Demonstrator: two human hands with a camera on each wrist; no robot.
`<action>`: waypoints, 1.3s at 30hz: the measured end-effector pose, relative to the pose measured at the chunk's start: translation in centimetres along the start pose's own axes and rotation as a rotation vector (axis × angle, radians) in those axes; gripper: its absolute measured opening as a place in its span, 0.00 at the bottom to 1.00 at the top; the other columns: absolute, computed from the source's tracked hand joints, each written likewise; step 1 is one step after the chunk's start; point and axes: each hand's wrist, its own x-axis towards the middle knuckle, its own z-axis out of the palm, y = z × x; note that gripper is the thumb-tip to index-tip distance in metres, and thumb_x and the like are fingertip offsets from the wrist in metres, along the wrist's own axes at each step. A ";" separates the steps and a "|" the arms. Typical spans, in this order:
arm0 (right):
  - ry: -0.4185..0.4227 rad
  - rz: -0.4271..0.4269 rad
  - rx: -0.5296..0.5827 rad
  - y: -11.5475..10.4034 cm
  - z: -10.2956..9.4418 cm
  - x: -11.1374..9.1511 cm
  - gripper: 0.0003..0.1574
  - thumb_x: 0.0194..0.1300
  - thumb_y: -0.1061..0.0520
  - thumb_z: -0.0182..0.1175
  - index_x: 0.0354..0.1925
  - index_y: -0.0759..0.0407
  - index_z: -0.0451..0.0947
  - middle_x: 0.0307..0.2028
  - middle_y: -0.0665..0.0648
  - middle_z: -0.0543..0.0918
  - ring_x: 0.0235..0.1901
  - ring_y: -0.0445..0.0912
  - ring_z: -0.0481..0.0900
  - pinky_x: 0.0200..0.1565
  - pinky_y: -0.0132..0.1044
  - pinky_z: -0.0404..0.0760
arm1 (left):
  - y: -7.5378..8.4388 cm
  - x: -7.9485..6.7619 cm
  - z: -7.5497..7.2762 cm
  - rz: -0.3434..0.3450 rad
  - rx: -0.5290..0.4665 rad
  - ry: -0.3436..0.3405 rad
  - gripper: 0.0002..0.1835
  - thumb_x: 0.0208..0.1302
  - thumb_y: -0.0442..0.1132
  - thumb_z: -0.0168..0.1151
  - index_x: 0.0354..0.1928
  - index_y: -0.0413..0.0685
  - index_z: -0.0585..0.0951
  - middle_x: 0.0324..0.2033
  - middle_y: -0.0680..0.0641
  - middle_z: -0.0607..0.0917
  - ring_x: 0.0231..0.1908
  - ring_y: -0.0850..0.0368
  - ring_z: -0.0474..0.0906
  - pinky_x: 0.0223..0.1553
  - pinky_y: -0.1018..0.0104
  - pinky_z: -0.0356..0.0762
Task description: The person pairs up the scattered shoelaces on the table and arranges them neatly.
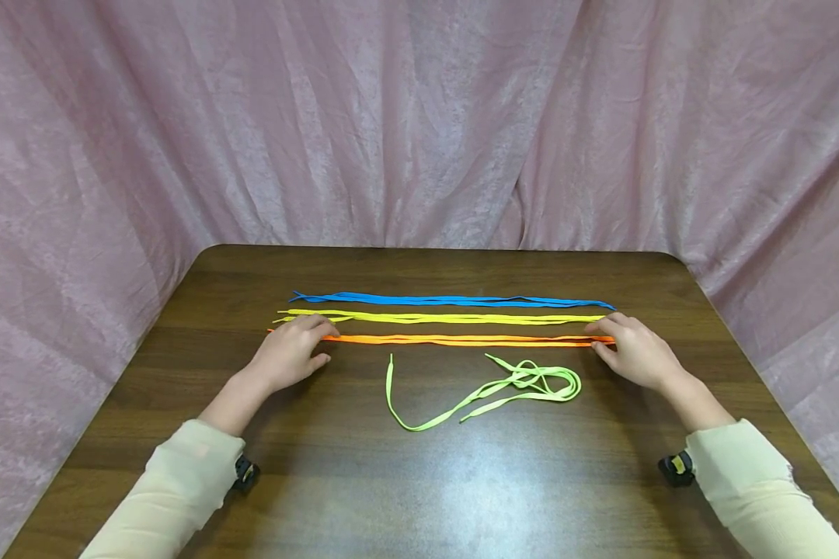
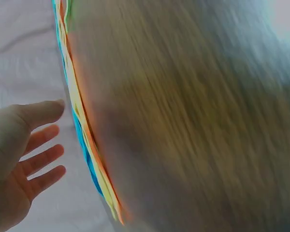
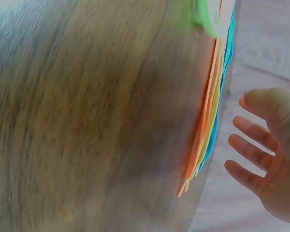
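Note:
An orange shoelace [image 1: 370, 339] lies doubled and stretched straight across the table. Over its left end is my left hand [image 1: 290, 353], fingers loosely extended and thumb apart. My right hand [image 1: 636, 353] is at the lace's other end, its fingertips overlapping the strands in the head view. Both wrist views show spread fingers with nothing pinched between them. Just behind runs a doubled yellow shoelace [image 1: 377, 317], its right end by the right fingers. Farther back is a blue shoelace [image 1: 370, 298], roughly parallel. Nearer me, a light green shoelace [image 1: 419, 428] lies loosely looped and tangled.
All the laces lie on a brown wooden table [image 1: 363, 497] with rounded far corners. A pink curtain [image 1: 419, 124] hangs behind and along both sides. Small dark cameras [image 1: 246, 473] sit at the sleeve cuffs. Glare shines on the near tabletop.

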 end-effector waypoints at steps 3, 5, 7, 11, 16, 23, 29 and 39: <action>0.005 -0.049 0.016 -0.7 0.3 0.3 0.19 0.50 0.63 0.66 0.44 0.59 0.79 0.39 0.59 0.80 0.40 0.57 0.78 0.38 0.53 0.75 | 1.2 0.3 0.3 0.075 0.045 -0.035 0.21 0.48 0.38 0.71 0.47 0.46 0.79 0.50 0.44 0.78 0.51 0.44 0.74 0.50 0.49 0.72; -0.006 -0.068 0.024 -1.2 0.5 0.5 0.21 0.50 0.62 0.66 0.46 0.59 0.77 0.40 0.59 0.80 0.41 0.56 0.78 0.39 0.52 0.75 | 1.9 0.5 0.5 0.116 0.062 -0.053 0.23 0.47 0.38 0.71 0.48 0.46 0.79 0.52 0.44 0.77 0.53 0.44 0.73 0.51 0.49 0.71; -0.028 -0.075 0.028 -1.7 0.6 0.6 0.23 0.51 0.61 0.65 0.48 0.58 0.76 0.41 0.59 0.79 0.43 0.56 0.78 0.40 0.52 0.75 | 2.6 0.7 0.6 0.157 0.075 -0.061 0.25 0.46 0.39 0.72 0.49 0.47 0.79 0.53 0.44 0.76 0.54 0.44 0.72 0.51 0.49 0.71; -0.076 -0.102 0.041 -2.8 0.9 0.8 0.24 0.53 0.59 0.65 0.50 0.58 0.75 0.45 0.58 0.79 0.46 0.56 0.77 0.44 0.52 0.74 | 3.9 1.1 0.9 0.236 0.080 -0.069 0.28 0.44 0.39 0.73 0.51 0.48 0.77 0.55 0.44 0.75 0.54 0.46 0.71 0.51 0.51 0.71; -0.100 -0.169 0.042 -4.1 1.2 1.2 0.25 0.53 0.58 0.65 0.51 0.58 0.75 0.46 0.58 0.79 0.47 0.55 0.76 0.47 0.50 0.73 | 5.0 1.5 1.3 0.312 0.095 -0.092 0.31 0.43 0.39 0.73 0.54 0.48 0.75 0.57 0.44 0.73 0.56 0.46 0.70 0.54 0.53 0.69; -0.093 -0.230 0.044 -5.8 1.5 1.7 0.25 0.52 0.56 0.66 0.50 0.57 0.75 0.45 0.55 0.79 0.45 0.53 0.77 0.45 0.48 0.75 | 6.4 2.1 1.6 0.371 0.120 -0.165 0.33 0.47 0.42 0.72 0.58 0.49 0.72 0.59 0.45 0.71 0.58 0.47 0.69 0.56 0.52 0.68; -0.086 -0.310 0.070 -7.2 1.9 2.2 0.23 0.52 0.57 0.66 0.48 0.57 0.76 0.45 0.52 0.78 0.45 0.49 0.77 0.44 0.45 0.75 | 7.1 2.5 1.6 0.398 0.093 -0.233 0.28 0.49 0.45 0.70 0.55 0.53 0.75 0.54 0.47 0.74 0.55 0.49 0.70 0.54 0.52 0.69; -0.077 -0.415 0.094 -9.5 2.7 2.7 0.23 0.50 0.57 0.67 0.47 0.56 0.77 0.43 0.51 0.78 0.43 0.46 0.76 0.43 0.43 0.75 | 7.5 2.9 2.1 0.422 0.115 -0.206 0.14 0.47 0.43 0.71 0.35 0.55 0.78 0.33 0.53 0.74 0.40 0.55 0.72 0.40 0.61 0.68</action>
